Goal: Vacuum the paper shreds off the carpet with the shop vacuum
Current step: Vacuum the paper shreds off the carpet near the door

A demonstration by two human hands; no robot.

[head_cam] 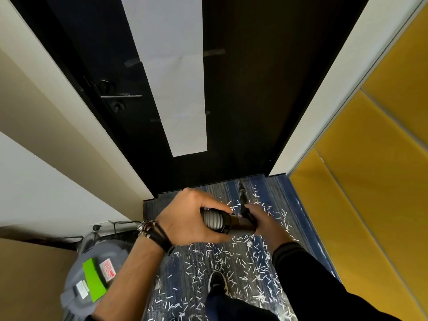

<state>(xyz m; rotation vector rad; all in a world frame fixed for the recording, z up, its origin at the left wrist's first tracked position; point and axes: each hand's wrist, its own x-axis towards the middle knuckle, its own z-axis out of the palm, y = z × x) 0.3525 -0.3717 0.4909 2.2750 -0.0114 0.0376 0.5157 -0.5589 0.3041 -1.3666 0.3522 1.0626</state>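
We locate the shop vacuum [97,262] near left, paper shreds [245,258] on the carpet [291,188] ahead, the door [243,100] far behind them.

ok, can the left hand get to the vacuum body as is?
Probably, once it lets go: the left hand grips the hose, but the vacuum sits close by, down to its left, with nothing between.
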